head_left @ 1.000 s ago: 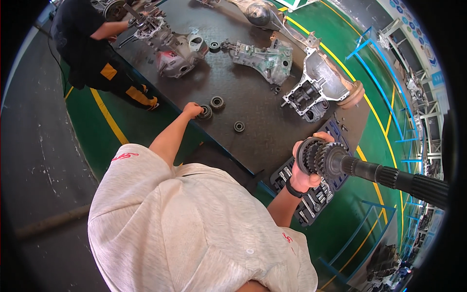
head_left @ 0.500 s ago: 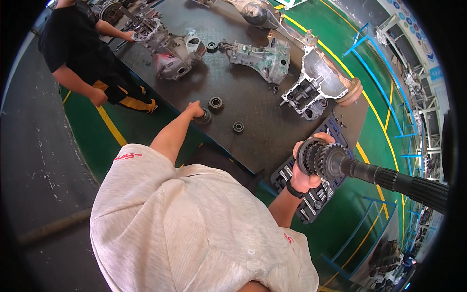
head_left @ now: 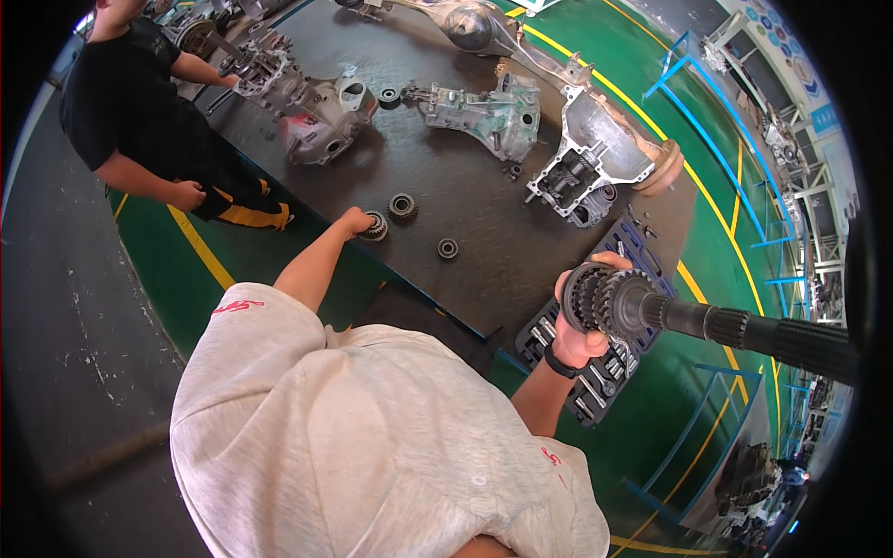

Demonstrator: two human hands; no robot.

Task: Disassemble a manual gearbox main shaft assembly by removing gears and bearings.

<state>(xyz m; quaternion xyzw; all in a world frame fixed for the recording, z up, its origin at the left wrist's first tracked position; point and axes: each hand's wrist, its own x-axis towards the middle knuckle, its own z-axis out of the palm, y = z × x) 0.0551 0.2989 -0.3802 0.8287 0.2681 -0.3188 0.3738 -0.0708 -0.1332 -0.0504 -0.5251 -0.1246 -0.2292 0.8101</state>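
Note:
My left hand (head_left: 353, 222) grips a toothed gear (head_left: 375, 226) by its near side at the table's left edge; the gear looks slightly tilted. Just beyond it a second gear (head_left: 402, 207) lies flat, and a small bearing-like ring (head_left: 447, 248) rests farther right. In my right hand (head_left: 579, 342) is a transmission shaft (head_left: 712, 324) carrying a cluster of gears (head_left: 609, 296). My fingers wrap round the gear end, while the splined shaft points off to the right above the floor. A black band circles my right wrist.
A socket set case (head_left: 595, 377) lies open below my right hand. Gearbox housings (head_left: 326, 121), (head_left: 488, 116) and an opened casing (head_left: 595, 153) with gears stand on the dark table (head_left: 307, 37). At left, a person in black (head_left: 130, 112) touches a gearbox. Blue rails (head_left: 721, 116) stand beyond.
The gear under my left hand has tipped and shows more of its toothed face. My right hand keeps its hold on the shaft. The whole view has shifted slightly.

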